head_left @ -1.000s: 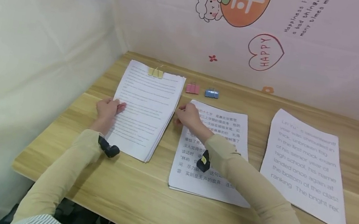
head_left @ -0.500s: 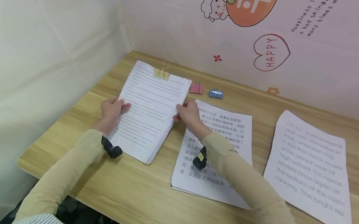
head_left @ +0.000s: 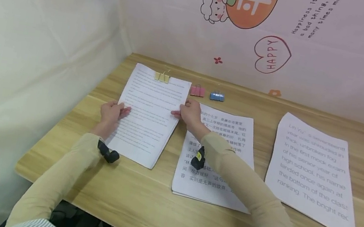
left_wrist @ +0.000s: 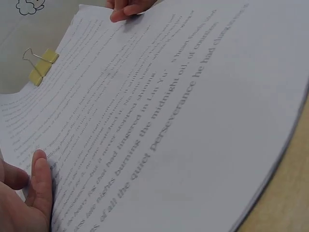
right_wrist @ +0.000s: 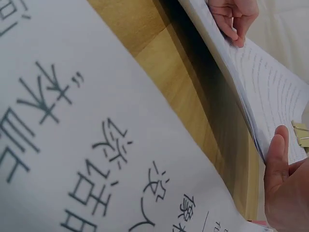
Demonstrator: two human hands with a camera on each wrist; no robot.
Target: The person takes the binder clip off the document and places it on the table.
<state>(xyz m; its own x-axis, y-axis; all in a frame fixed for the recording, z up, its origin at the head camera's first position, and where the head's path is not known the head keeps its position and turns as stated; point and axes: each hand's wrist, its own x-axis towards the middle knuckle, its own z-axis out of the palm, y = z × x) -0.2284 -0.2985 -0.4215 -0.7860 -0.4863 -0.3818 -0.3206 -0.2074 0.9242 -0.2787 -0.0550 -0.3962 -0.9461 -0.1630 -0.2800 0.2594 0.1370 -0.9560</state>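
Note:
A stack of printed paper (head_left: 141, 131) lies at the left of the table, with a yellow binder clip (head_left: 162, 77) on its top edge. My left hand (head_left: 109, 116) holds the stack's left edge, fingers over the top page. On the opposite edge, my right hand (head_left: 190, 115) grips the stack, a finger reaching onto the page. The left wrist view shows the pages (left_wrist: 193, 145) bowed, with the clip (left_wrist: 43, 66) at the far end. In the right wrist view, the stack's near side edge (right_wrist: 236, 79) shows several layered sheets above a dark shadow on the wood.
A pink binder clip (head_left: 197, 91) and a blue binder clip (head_left: 217, 96) sit behind the stack of Chinese-text paper (head_left: 212, 191), under my right forearm. Large-print English sheets (head_left: 312, 170) lie at the right. A printed curtain (head_left: 178, 21) hangs behind the table (head_left: 111, 197).
My right hand has gone from beside the stack's right edge onto it, its fingers now over the page. The lower sheets fan out less at the right. My left hand stays on its edge.

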